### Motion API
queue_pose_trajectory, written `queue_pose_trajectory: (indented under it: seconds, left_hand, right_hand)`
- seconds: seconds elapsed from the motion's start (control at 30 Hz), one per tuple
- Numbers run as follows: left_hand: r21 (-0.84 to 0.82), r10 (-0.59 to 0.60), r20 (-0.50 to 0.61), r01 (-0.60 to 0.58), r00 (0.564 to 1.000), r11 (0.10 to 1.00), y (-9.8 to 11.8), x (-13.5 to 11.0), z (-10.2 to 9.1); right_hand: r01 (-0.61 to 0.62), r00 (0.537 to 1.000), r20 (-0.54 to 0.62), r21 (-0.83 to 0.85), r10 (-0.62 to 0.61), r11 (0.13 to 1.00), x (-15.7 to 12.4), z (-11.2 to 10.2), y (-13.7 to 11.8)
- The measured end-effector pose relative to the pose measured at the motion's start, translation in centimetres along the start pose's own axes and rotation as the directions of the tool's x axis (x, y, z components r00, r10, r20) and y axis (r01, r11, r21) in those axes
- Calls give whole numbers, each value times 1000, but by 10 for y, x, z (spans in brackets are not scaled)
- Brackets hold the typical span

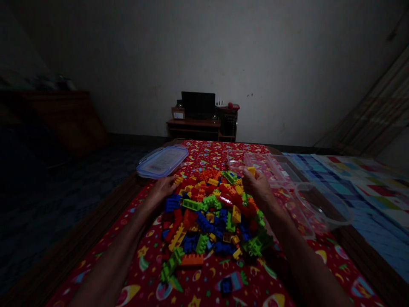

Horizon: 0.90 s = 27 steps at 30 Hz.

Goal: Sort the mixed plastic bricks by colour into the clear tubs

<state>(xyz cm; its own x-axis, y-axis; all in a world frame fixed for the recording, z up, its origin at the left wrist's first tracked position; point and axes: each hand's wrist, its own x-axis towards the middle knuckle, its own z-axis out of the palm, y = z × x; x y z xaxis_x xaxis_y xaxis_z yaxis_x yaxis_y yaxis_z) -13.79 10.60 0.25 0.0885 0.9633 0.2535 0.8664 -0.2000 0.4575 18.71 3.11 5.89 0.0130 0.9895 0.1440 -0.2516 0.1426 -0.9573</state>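
Note:
A heaped pile of plastic building blocks (211, 204) in red, orange, yellow, green and blue lies between my hands. At the pile's left edge, my left hand (163, 188) has its fingers closed on a yellow building block (178, 181). Over the far right side of the pile, my right hand (258, 186) pinches another yellow building block (252, 171), whose top sticks up past the fingers. A single dark blue block (226, 285) lies apart, closer to me.
A red patterned cloth (147, 260) covers the table. Lids with blue rims (163, 162) are stacked at the far left. Clear plastic containers (322, 202) stand along the right. Beyond are a desk with a monitor (198, 104) and, at right, a bed (361, 183).

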Motion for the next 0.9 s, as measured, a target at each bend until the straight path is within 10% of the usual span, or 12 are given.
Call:
queue_pose_trajectory:
  seconds: [0.23, 0.47, 0.7, 0.9]
  left_hand:
    - [-402, 81, -78, -106, 994, 909, 70, -14, -20]
    - [-485, 213, -40, -206, 976, 850, 139, -52, 7]
    - [-453, 308, 1, -275, 951, 848, 150, -64, 10]
    - [-284, 304, -126, -328, 944, 901, 126, -45, -5]
  right_hand:
    - [118, 993, 28, -214, -115, 970, -3, 4, 2]
    - [160, 972, 219, -342, -87, 926, -13, 21, 8]
    - [235, 955, 280, -518, -97, 822, -19, 26, 12]
    - [182, 983, 80, -505, -164, 844, -6, 9, -5]
